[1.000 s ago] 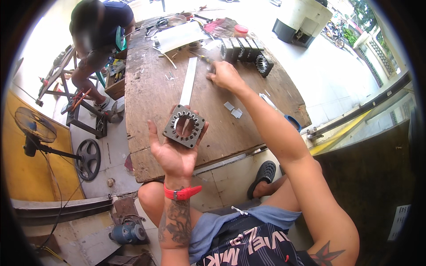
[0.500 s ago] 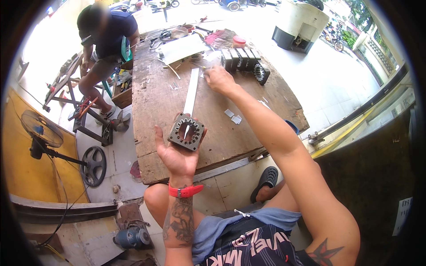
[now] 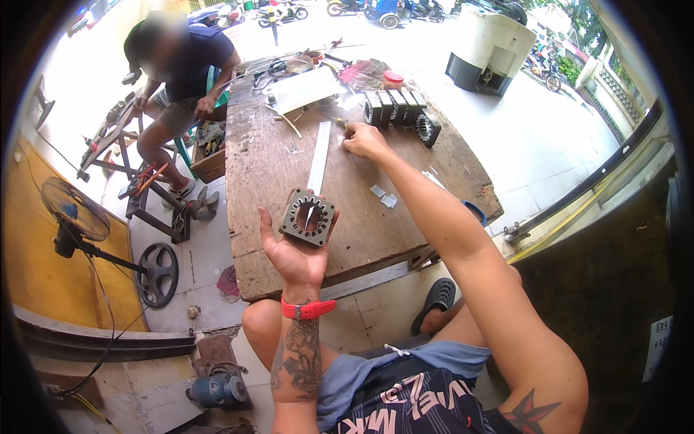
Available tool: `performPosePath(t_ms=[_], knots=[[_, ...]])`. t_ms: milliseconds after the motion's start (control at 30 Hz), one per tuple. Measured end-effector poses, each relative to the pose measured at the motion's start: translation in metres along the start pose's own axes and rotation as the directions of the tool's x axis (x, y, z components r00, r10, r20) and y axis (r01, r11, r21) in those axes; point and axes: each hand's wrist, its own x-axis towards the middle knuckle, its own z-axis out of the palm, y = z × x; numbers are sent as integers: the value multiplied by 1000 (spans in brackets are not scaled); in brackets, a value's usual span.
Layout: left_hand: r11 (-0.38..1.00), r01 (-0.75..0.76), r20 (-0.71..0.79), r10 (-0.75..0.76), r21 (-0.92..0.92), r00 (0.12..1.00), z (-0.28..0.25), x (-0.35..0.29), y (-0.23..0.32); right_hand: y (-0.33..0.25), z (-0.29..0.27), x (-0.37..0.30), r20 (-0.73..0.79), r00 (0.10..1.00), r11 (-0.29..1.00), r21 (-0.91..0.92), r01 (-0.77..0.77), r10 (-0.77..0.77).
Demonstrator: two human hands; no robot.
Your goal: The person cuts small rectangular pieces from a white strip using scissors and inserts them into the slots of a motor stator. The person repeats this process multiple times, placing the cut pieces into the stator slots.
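On my upturned left palm [image 3: 298, 262] rests a square grey metal stator core [image 3: 293, 223], its round opening ringed with slots, several lined in white. My left fingers curl behind it. A white sliver shows through the opening. Beyond the core, a long white strip [image 3: 319, 155] runs away over the table. My right hand [image 3: 366, 142] is stretched to the table's far middle, fingers closed in a pinch. A thin tool with a yellowish end [image 3: 345, 124] lies at its fingertips; whether they grip it is unclear. Just right of that hand stand several similar cores [image 3: 394, 108] in a row.
Small white paper pieces [image 3: 384, 195] lie on the wooden table [image 3: 267, 173]. A white sheet [image 3: 307, 90], a red-lidded jar [image 3: 392, 78] and scattered tools occupy its far end. Another person [image 3: 177, 65] sits at the left beyond the table. A standing fan [image 3: 76, 210] is at far left.
The whole view has shifted slightly. My right hand stays near the thin tool, its fingers drawn closer together. The core remains in my left hand. The other person's arm has moved toward the table.
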Motion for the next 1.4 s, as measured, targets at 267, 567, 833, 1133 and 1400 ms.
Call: performPosePath(t_ms=[267,567,833,1133,1400], knots=[[999,42,140,-46,29,989,1,-8,-6,15,-47,-144,-10,976,775,606,177,-216],[984,-103,163,79,146,983,5,-14,-40,14,-28,-233,-136,969,740,626,246,-208],[980,-107,170,78,165,982,2,-17,-47,13,-31,-242,-281,820,745,345,571,-498],[963,-70,163,27,260,986,7,-24,-45,8,-33,-237,-226,893,804,390,448,-388],[954,-87,159,42,287,986,7,-25,-46,11,-29,-238,-278,823,745,350,568,-496]])
